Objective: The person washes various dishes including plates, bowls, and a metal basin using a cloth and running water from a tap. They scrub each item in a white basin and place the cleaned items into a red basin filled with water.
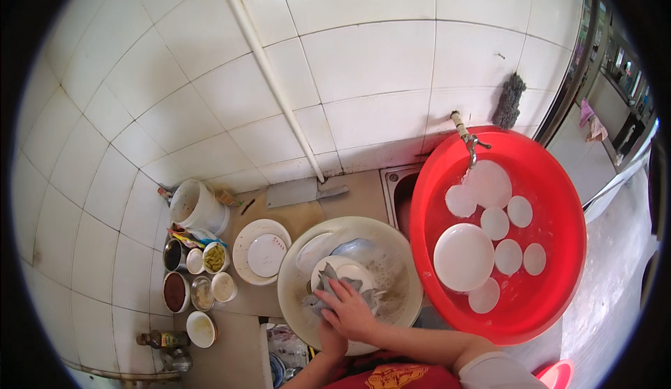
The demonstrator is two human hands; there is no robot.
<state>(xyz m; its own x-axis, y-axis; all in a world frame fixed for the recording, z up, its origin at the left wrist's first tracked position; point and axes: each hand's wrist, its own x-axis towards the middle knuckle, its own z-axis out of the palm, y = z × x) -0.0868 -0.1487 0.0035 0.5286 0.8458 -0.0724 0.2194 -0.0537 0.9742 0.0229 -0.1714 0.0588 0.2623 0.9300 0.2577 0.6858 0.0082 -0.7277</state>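
A wide pale basin (293,313) of cloudy, sudsy water sits before me. My right hand (350,309) presses a wet grey cloth (326,280) onto a white dish (343,266) held over the water. Below it, my left hand (333,339) reaches up towards the near edge of the dish; its fingers are hidden by my right hand and the cloth, so its hold cannot be made out. Around the dish in the suds lie a bluish translucent dish (352,247) and another pale dish (313,250).
On the right, a tap (472,148) runs into a large red basin (563,221) with several white dishes. Left are a white bowl (238,252), condiment containers (174,290), a white bucket (209,213) and a glass bottle (162,339). A cleaver (293,193) lies by the wall.
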